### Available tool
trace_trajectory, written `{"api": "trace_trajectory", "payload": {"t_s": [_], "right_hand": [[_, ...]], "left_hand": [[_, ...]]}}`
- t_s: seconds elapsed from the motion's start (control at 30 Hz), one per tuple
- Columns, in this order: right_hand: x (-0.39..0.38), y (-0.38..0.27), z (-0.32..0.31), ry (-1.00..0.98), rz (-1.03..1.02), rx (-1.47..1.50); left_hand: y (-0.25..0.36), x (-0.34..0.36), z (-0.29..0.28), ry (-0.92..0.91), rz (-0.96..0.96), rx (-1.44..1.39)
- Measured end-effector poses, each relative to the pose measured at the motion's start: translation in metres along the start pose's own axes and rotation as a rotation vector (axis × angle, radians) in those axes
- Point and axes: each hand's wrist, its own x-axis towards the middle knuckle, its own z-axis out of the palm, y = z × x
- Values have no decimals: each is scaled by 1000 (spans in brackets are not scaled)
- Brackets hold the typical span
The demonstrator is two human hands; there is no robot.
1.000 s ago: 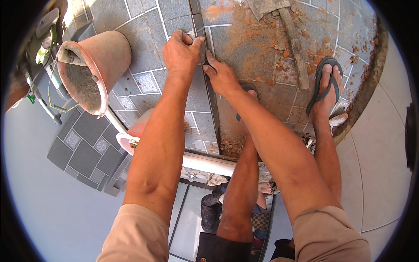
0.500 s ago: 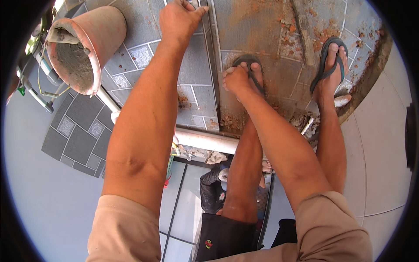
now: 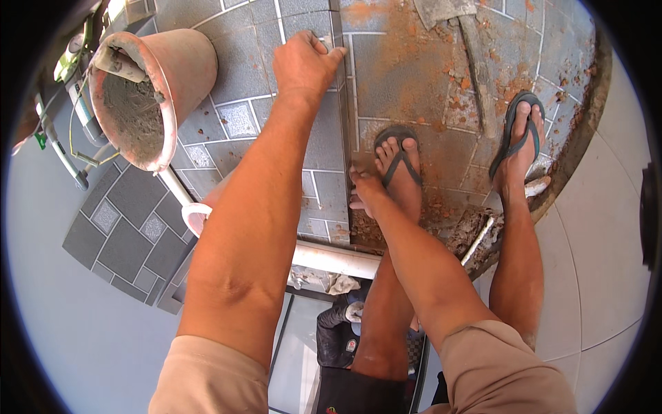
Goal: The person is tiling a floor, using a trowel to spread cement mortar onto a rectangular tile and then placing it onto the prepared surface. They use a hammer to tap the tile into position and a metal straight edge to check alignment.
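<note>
My left hand (image 3: pixel 307 65) is closed at the edge strip (image 3: pixel 343 114) of a grey tiled ledge (image 3: pixel 324 148), with the thumb reaching across it. A small pale bit shows by its fingertips, too small to name. Lower along the same edge, my right hand (image 3: pixel 367 190) has its fingers apart and slightly blurred, touching or close to the strip. It is just left of my foot in a dark flip-flop (image 3: pixel 400 162). Left of my left arm, a tilted bucket (image 3: pixel 189 58) holds wet grey mortar (image 3: pixel 131 114) and a flat piece lying inside its rim.
A wooden-handled tool with a broad metal head (image 3: pixel 445 10) lies among reddish crumbs on the tiles. My other flip-flop (image 3: pixel 510 145) stands right of it. A white pipe (image 3: pixel 338 261) runs below the ledge. Another person's dark sleeve (image 3: pixel 333 334) shows lower down.
The view has shifted, so the bucket and ledge sit lower and further right. My right hand has moved off the front of my foot to the ledge's edge, its fingers spreading.
</note>
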Motion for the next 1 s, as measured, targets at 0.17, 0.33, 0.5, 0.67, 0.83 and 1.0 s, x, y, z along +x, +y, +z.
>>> {"api": "trace_trajectory", "payload": {"t_s": [0.17,0.33,0.5,0.67,0.83,1.0], "right_hand": [[3,18,6,54,74,73],[21,38,3,-36,32,178],[34,45,1,-68,23,197],[33,46,0,-78,32,193],[34,48,-2,-72,53,210],[37,49,-5,-104,53,225]], "left_hand": [[6,-4,-7,-28,-53,-69],[6,-2,-5,-20,-61,-68],[4,-2,-3,-2,-37,-49],[-2,-3,-1,33,-20,-47],[2,-1,-5,-60,-63,-59],[0,0,-2,-17,-43,-42]]}}
